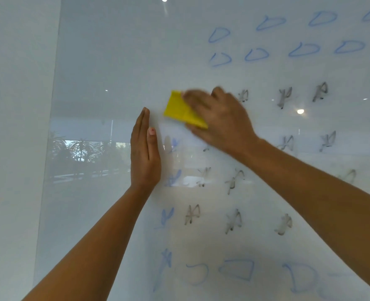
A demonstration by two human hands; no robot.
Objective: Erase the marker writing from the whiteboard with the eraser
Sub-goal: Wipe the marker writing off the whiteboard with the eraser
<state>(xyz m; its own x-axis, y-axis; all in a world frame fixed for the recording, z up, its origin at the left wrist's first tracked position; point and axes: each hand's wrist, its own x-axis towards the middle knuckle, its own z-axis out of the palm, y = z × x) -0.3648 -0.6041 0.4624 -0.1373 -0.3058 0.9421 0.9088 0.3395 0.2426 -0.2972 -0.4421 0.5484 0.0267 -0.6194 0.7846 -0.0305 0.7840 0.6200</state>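
Observation:
A glossy whiteboard (105, 61) fills the view. Blue loop marks (256, 54) run along its top right, and rows of black and blue scribbles (234, 180) cover the middle and lower right. My right hand (218, 118) presses a yellow eraser (183, 110) flat against the board, left of the black scribbles in the upper row; the hand is motion-blurred. My left hand (143, 153) rests flat on the board with fingers straight and together, just left of and below the eraser, holding nothing.
The board's left edge (51, 127) meets a plain pale wall (12, 127). The shiny surface reflects plants (82, 153) and ceiling lights (300, 111). The board's left half carries no writing.

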